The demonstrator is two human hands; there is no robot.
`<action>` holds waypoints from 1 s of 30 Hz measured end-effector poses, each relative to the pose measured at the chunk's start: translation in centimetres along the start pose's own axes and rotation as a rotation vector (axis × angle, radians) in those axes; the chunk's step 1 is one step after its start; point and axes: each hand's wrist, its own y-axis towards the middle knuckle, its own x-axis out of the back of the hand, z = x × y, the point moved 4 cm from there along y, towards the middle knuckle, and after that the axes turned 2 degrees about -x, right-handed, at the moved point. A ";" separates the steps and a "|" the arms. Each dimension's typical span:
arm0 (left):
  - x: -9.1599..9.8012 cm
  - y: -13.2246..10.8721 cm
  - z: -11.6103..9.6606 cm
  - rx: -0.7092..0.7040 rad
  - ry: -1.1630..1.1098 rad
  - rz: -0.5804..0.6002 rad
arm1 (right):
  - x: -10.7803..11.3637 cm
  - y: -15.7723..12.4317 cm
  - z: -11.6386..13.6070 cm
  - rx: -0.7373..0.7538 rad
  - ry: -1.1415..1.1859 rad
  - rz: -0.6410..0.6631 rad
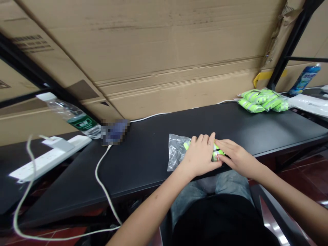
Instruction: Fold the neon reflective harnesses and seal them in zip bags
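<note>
A neon-green reflective strip point(217, 152) lies in a clear plastic bag point(176, 152) on the black surface point(143, 171), its end showing past the left hand point(200, 155), which curls closed over the bag. The right hand point(238, 158) reaches in from the bag's right, fingers on the strip; whether they grip, I cannot tell. Far right of the bag sits a pile of bagged green strips point(261, 100); left of it, a white cable point(101, 174) runs beside a water bottle point(74, 118).
</note>
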 end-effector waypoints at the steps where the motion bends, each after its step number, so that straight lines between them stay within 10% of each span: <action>1: -0.1 0.1 -0.1 -0.002 0.012 0.009 | 0.0 0.3 0.1 0.001 0.016 0.003; 23: 2.1 -2.0 3.5 0.048 -0.122 0.070 | -0.9 1.3 1.7 0.033 0.282 -0.204; 30: 1.5 -1.3 2.5 -0.010 -0.087 -0.081 | -3.8 2.0 1.3 -0.598 0.542 -0.434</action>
